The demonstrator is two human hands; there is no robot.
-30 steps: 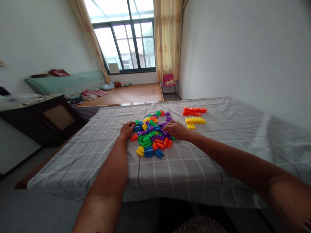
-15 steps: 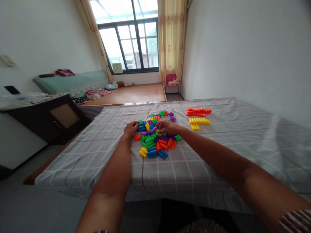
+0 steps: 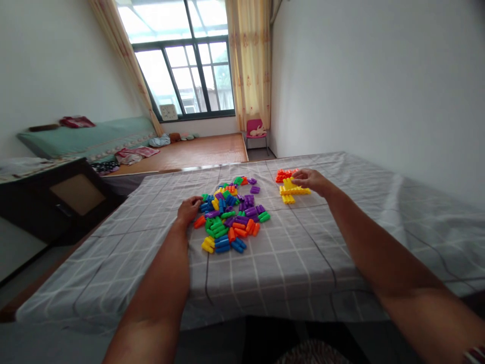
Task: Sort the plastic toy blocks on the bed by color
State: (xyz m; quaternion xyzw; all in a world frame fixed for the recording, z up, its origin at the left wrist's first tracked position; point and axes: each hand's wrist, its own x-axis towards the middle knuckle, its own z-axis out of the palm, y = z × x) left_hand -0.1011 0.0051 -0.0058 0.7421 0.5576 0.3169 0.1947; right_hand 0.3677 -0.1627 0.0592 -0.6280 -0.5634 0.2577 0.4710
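Note:
A mixed pile of plastic pieces (image 3: 223, 215) in blue, green, purple, orange and yellow lies on the grey checked cloth. At the pile's left edge rests my left hand (image 3: 189, 208), fingers bent beside blue and green pieces; what its fingertips hold, if anything, is too small to tell. Over at the right, my right hand (image 3: 311, 180) pinches a yellow piece (image 3: 289, 183) just above the yellow row (image 3: 295, 191). Behind that row lies a group of orange-red pieces (image 3: 285, 175), partly hidden by the hand and the yellow piece.
The cloth-covered table (image 3: 151, 263) spans the foreground. A dark cabinet (image 3: 71, 194) is on the left. Beyond the table are a low wooden bed (image 3: 204, 150), a pink chair (image 3: 254, 126) and a window with curtains. A white wall rises on the right.
My right hand has moved from the pile rightward to the yellow row, now with a yellow piece. My left hand has stayed at the pile's left edge. The view has shifted slightly right.

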